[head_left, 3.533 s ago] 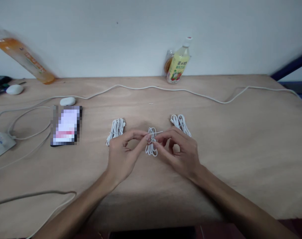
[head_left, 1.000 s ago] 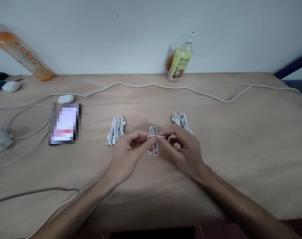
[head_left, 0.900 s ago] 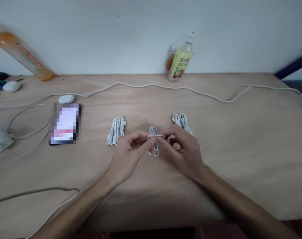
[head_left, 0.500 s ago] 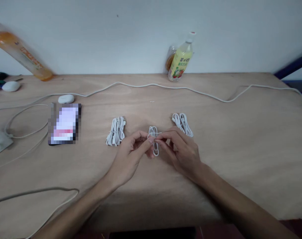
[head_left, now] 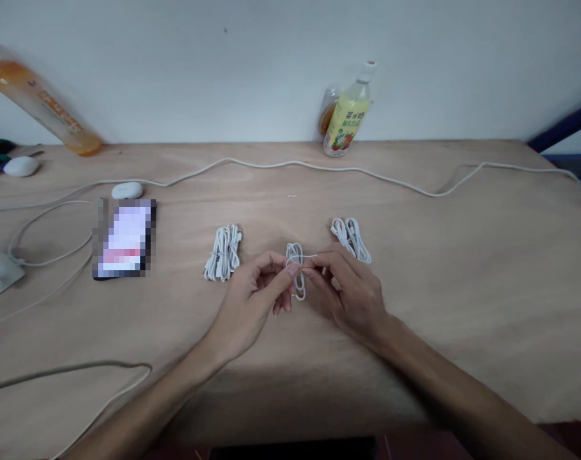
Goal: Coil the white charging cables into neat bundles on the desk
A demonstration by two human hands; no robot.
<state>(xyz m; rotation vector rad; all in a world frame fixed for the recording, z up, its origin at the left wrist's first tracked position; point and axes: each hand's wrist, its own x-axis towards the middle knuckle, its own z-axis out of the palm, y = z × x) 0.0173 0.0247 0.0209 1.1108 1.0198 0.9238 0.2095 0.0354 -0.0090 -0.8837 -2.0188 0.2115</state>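
Three small coiled white cables lie in a row on the wooden table point(head_left: 463, 268). My left hand point(head_left: 254, 297) and my right hand point(head_left: 350, 291) meet over the middle cable bundle point(head_left: 296, 255), both pinching it. A thin white tie sticks out sideways between my fingertips. The left cable bundle point(head_left: 223, 250) and the right cable bundle point(head_left: 351, 235) lie untouched on either side.
A phone point(head_left: 123, 237) with a lit screen lies at the left, a white earbud case point(head_left: 127, 190) behind it. A long white cord point(head_left: 290, 167) runs across the table. A yellow drink bottle point(head_left: 345, 115) stands at the wall, an orange bottle point(head_left: 41, 102) leans far left.
My hands have stayed on the middle bundle. The fingers have closed in tighter and the tie's free end has shifted slightly at the right fingertips.
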